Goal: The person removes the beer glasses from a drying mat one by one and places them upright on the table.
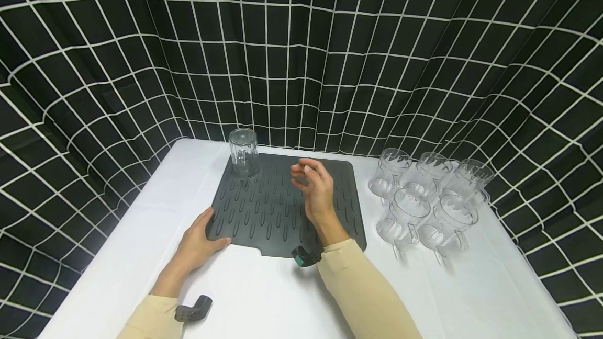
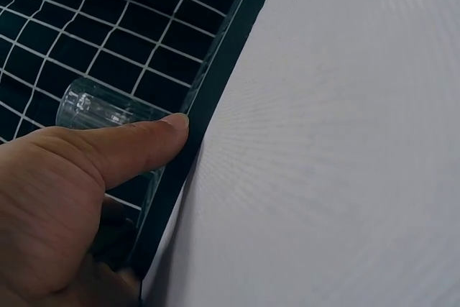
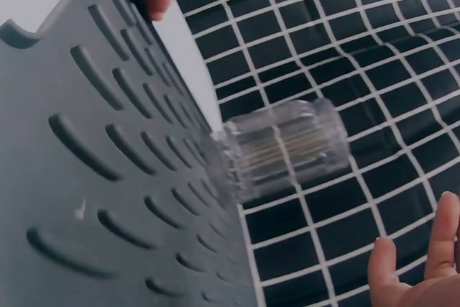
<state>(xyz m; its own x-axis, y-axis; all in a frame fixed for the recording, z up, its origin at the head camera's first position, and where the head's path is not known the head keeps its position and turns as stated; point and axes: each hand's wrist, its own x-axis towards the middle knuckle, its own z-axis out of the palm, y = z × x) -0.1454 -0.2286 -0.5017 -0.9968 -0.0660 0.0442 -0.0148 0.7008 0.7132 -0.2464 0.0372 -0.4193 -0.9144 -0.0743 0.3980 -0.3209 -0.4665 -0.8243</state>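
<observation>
A dark grey ridged drying mat [image 1: 282, 208] lies on the white table. My left hand [image 1: 195, 245] is at its front left corner, the thumb on the front edge and the fingers along the left side. In the left wrist view, the straight thumb [image 2: 144, 145] rests on the mat's edge. My right hand [image 1: 317, 192] hovers above the mat's right half, fingers loosely bent and holding nothing. A clear glass mug [image 1: 244, 153] stands at the mat's back left corner, its handle toward me. The right wrist view shows this mug [image 3: 287, 150] too, beyond the ridges.
Several clear mugs [image 1: 410, 208] stand in two rows on the table right of the mat, handles mostly toward the front. A black cloth with a white grid [image 1: 292, 67] hangs around the back and sides. White tabletop [image 1: 254, 297] shows in front of the mat.
</observation>
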